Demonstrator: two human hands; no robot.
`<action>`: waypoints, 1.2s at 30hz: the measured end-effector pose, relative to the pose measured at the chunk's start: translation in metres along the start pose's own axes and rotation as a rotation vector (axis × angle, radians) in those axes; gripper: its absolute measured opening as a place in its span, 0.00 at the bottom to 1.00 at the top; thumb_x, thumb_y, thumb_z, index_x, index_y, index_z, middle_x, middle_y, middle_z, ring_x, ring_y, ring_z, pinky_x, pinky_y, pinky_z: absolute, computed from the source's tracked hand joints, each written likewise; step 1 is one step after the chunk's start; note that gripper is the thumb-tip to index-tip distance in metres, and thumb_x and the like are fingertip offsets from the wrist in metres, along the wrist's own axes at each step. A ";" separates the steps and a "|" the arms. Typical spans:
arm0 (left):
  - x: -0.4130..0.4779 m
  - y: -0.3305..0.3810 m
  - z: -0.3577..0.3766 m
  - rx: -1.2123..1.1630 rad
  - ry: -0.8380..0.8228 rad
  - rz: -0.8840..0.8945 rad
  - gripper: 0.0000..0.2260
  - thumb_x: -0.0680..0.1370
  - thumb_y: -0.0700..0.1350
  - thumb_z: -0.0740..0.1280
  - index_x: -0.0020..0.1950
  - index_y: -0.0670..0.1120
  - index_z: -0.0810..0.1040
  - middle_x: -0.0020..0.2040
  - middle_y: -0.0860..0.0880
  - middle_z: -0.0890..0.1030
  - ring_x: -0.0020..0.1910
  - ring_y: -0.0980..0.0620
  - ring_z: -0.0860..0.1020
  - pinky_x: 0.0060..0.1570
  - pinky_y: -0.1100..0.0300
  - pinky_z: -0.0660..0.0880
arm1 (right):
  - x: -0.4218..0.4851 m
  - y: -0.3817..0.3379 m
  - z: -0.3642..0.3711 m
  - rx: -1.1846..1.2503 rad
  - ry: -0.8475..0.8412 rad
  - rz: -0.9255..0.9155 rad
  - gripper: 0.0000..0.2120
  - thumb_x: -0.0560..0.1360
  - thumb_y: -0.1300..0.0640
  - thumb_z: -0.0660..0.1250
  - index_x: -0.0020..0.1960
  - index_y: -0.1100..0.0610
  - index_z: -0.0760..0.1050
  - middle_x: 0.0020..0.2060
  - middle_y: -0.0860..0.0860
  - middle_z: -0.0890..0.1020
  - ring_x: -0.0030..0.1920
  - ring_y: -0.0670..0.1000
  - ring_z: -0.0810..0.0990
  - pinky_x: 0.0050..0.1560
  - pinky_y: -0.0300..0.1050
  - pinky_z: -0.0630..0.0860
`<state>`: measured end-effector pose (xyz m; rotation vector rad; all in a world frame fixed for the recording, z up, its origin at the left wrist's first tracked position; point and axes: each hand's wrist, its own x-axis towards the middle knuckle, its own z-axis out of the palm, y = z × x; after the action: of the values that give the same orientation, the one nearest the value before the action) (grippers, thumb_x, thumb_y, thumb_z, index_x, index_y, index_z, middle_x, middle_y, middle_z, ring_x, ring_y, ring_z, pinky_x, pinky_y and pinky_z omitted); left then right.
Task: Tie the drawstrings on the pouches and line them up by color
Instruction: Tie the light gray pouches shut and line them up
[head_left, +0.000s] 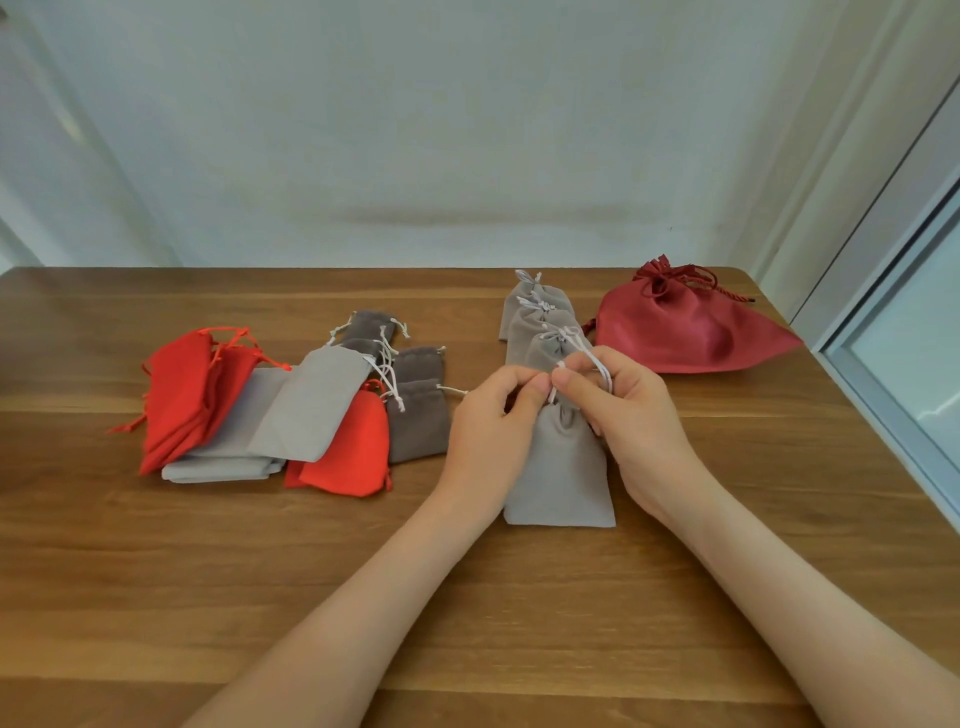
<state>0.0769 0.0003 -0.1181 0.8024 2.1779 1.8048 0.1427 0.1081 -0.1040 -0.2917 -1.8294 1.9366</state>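
A light grey pouch (561, 467) lies flat on the wooden table in front of me. My left hand (491, 426) and my right hand (631, 421) meet above its gathered neck, and both pinch its white drawstring (597, 364), which loops over my right fingers. Behind it, three tied light grey pouches (540, 322) lie overlapping in a row that runs away from me. To the left sits a loose heap of red pouches (187, 395), light grey pouches (306, 410) and dark grey pouches (418, 421) with loose strings.
A large dark red drawstring bag (685, 327) lies tied at the back right near the table's corner. The table's right edge (883, 447) borders a window frame. A pale wall stands behind the table's far edge.
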 end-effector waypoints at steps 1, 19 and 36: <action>0.000 0.000 -0.002 -0.001 -0.018 -0.007 0.08 0.80 0.45 0.63 0.49 0.45 0.81 0.40 0.53 0.81 0.40 0.62 0.75 0.40 0.69 0.70 | 0.000 0.001 -0.001 -0.031 0.007 -0.022 0.07 0.76 0.65 0.66 0.40 0.57 0.74 0.23 0.43 0.73 0.25 0.40 0.68 0.30 0.29 0.66; 0.004 0.001 -0.012 -0.098 -0.145 -0.137 0.04 0.76 0.44 0.69 0.46 0.48 0.84 0.43 0.51 0.83 0.45 0.53 0.79 0.49 0.55 0.75 | 0.000 0.007 -0.016 -0.329 0.018 -0.166 0.16 0.77 0.42 0.58 0.44 0.54 0.72 0.26 0.50 0.72 0.28 0.44 0.70 0.32 0.37 0.68; 0.006 0.019 -0.022 -0.655 -0.209 -0.353 0.07 0.78 0.43 0.64 0.46 0.46 0.82 0.39 0.52 0.83 0.35 0.58 0.79 0.37 0.64 0.77 | 0.007 -0.005 -0.037 -1.072 0.040 -0.102 0.07 0.76 0.50 0.65 0.41 0.48 0.79 0.51 0.44 0.70 0.59 0.45 0.59 0.54 0.37 0.48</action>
<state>0.0665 -0.0129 -0.0932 0.3990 1.3513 1.9489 0.1542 0.1443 -0.1018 -0.5312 -2.6153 0.7070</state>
